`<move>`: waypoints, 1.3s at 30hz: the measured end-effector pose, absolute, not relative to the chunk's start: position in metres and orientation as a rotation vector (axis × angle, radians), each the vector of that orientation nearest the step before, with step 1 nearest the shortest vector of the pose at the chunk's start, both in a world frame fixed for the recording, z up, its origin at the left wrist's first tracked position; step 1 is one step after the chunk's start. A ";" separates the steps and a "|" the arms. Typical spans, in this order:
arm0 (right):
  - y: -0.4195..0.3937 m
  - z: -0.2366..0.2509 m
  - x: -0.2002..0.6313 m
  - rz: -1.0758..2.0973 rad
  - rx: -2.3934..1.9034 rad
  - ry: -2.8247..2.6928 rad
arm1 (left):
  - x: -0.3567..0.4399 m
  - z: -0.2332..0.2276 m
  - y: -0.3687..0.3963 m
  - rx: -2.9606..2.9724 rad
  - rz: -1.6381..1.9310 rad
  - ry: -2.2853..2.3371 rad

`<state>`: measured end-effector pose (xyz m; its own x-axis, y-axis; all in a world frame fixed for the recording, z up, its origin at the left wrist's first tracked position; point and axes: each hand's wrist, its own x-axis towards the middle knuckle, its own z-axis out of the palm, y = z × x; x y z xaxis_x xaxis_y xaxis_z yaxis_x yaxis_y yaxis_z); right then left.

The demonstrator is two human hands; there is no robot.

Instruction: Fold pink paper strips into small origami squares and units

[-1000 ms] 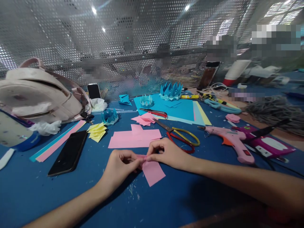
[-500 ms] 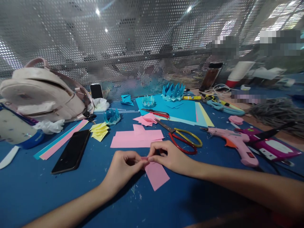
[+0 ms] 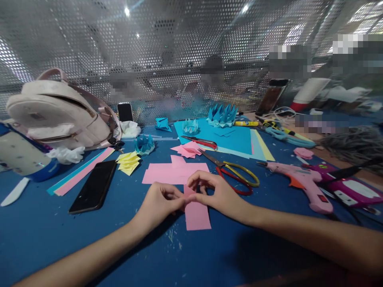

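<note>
Between my two hands is a small pink paper piece (image 3: 198, 216), its lower part hanging flat toward me. My left hand (image 3: 161, 200) pinches its left edge with closed fingers. From the other side my right hand (image 3: 214, 193) grips it between thumb and fingers, which hide part of its upper end. Just beyond lie flat pink paper strips (image 3: 161, 173) with a small piece across them. Behind those is a pile of folded pink pieces (image 3: 189, 148). Scissors (image 3: 239, 175) with red and yellow handles lie beyond my right hand.
Left are a black phone (image 3: 93, 186), folded yellow pieces (image 3: 128, 162) and a beige backpack (image 3: 60, 109). Blue paper sheets (image 3: 215, 139) lie at the back beside folded blue paper crowns (image 3: 222, 115). A pink glue gun (image 3: 302, 179) with its cord rests at right.
The pink paper piece has turned so its lower part points more straight toward me. Both hands still pinch it, and the view has shifted slightly.
</note>
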<state>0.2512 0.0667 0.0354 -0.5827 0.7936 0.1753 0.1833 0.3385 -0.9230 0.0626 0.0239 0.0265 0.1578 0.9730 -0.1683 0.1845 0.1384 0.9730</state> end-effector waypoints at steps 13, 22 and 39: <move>0.071 0.030 0.251 1.396 -0.956 -1.811 | 0.066 0.023 0.019 1.328 0.982 1.233; 0.069 0.034 0.247 1.355 -0.932 -1.862 | 0.066 0.020 0.020 1.438 0.843 1.239; 0.072 0.032 0.252 1.326 -0.882 -1.999 | 0.062 0.020 0.019 1.347 0.931 1.219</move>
<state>0.2519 0.0722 0.0321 -0.6149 0.7817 0.1038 0.2082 0.2878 -0.9348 0.0621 0.0190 0.0204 0.1789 0.9793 -0.0946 0.1663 0.0647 0.9839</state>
